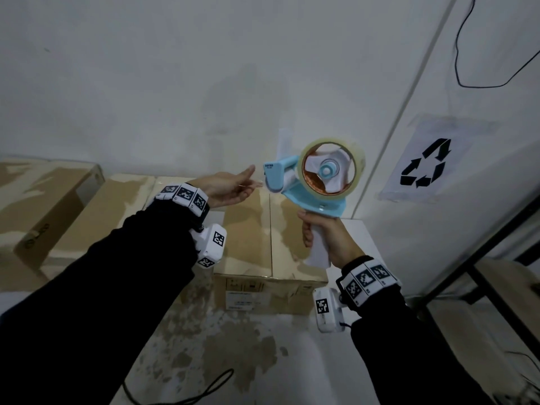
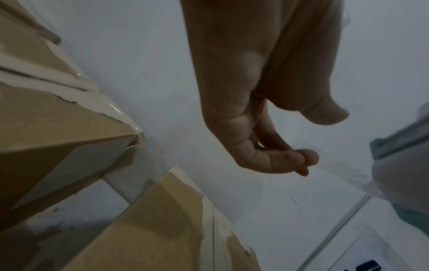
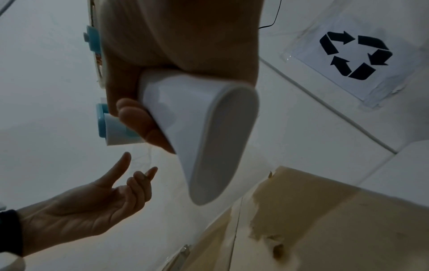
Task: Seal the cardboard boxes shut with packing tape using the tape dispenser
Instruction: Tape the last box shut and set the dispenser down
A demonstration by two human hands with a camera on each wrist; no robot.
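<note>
Gripping the tape dispenser [image 1: 315, 176] by its handle, the right hand [image 1: 330, 238] held it aloft above the cardboard box [image 1: 263, 235]; the left hand [image 1: 230, 185] pinched at the tape's loose end (barely visible), which could slip back or wrinkle.

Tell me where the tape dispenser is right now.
In the head view, the tape dispenser is held up right of centre by the right hand, above the cardboard box, left of the recycling sign.

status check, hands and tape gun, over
Right hand grips tape dispenser handle, raised. Left hand at its front, fingers loosely curled. Box seam below untaped, nothing in the way.
</note>
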